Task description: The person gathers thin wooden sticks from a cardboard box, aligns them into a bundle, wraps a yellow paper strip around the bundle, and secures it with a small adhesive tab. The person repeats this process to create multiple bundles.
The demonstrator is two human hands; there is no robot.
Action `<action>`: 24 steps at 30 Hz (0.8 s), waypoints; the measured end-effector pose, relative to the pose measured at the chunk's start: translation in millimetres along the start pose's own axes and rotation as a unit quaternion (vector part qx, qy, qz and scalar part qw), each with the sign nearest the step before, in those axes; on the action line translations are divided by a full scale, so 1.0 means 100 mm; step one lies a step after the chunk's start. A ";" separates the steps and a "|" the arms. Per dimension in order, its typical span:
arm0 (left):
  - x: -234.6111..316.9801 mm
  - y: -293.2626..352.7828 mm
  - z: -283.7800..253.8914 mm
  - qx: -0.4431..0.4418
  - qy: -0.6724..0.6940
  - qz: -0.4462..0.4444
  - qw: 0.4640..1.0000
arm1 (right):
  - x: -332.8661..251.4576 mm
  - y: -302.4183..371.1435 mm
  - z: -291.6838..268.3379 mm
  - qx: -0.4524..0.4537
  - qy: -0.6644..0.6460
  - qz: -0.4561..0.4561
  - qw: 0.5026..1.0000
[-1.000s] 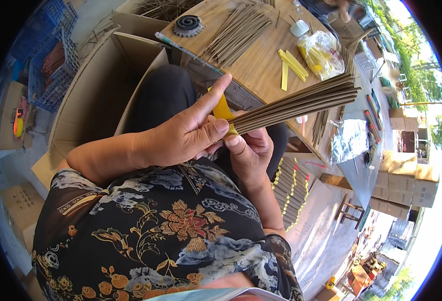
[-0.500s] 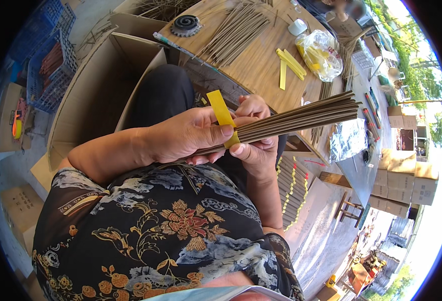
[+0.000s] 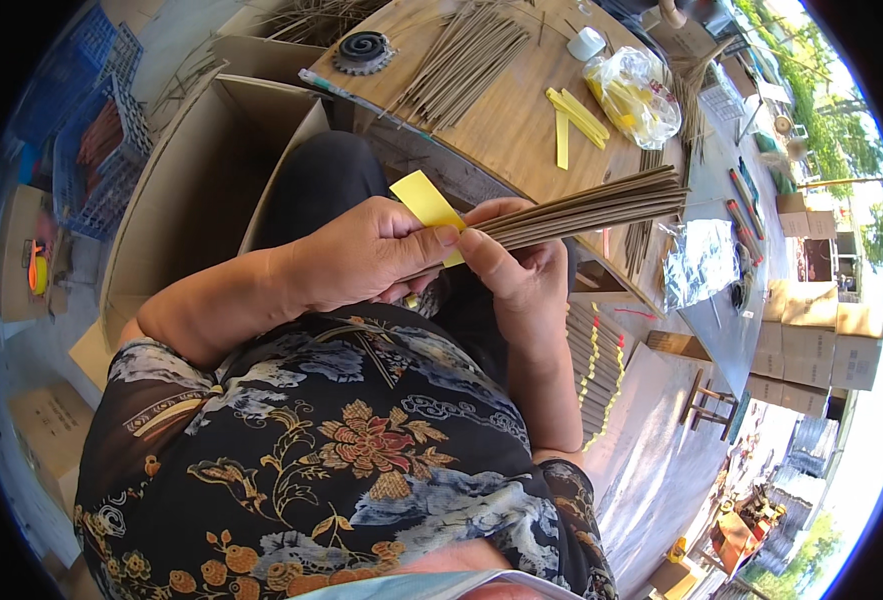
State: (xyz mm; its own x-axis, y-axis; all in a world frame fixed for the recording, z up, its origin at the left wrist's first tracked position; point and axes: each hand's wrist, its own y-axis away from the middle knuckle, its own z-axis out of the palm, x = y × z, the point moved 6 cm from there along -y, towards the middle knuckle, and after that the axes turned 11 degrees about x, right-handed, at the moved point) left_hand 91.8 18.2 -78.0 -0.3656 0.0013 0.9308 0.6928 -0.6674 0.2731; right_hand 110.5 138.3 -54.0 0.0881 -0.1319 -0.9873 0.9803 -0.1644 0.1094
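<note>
L hand (image 3: 361, 252) & R hand (image 3: 509, 268) both clamped on brn sticks (image 3: 596, 207) w/ yellow strip (image 3: 423, 197).

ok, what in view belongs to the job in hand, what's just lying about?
In the job:
stick bundle, in the right hand
yellow strip, in the left hand
probably the loose yellow strips on the table

Apparently lying about:
black spiral
shiny plastic packet
blue crate

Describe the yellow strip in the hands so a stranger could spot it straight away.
From the wooden table at the top, drop below its near edge to the left hand and right hand. The yellow strip is held there with the bundle of brown sticks, one end poking up and left. Unlike the loose yellow strips on the table, this one is in hand.
</note>
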 end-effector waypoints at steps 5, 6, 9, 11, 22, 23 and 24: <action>0.01 -0.03 -0.03 0.045 -0.130 0.094 0.986 | 0.10 -0.04 -0.03 0.011 -0.010 0.019 1.000; 0.02 -0.02 -0.03 0.056 -0.148 0.120 0.980 | 0.11 -0.04 -0.03 0.013 -0.017 0.014 1.000; 0.13 0.00 0.00 0.077 -0.195 0.224 0.952 | 0.11 -0.04 -0.03 0.021 -0.028 -0.001 0.999; 0.17 0.02 0.01 0.081 -0.219 0.271 0.934 | 0.08 -0.03 -0.03 0.023 -0.028 -0.006 0.999; 0.33 0.11 0.08 0.068 -0.287 0.438 0.849 | -0.02 0.03 -0.03 0.039 -0.025 -0.049 0.998; 0.33 0.11 0.09 0.066 -0.289 0.441 0.847 | -0.02 0.03 -0.03 0.040 -0.029 -0.051 0.997; 0.34 0.11 0.10 0.063 -0.290 0.444 0.845 | -0.02 0.03 -0.03 0.041 -0.023 -0.052 0.998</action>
State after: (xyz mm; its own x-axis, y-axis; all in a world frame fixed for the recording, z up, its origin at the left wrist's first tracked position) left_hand 93.6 18.7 -41.3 0.6743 -0.0686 0.7353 0.6088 -0.5120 -0.6060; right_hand 114.0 141.4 -52.4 -0.0231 -0.1554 -0.9876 0.9657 -0.2592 0.0182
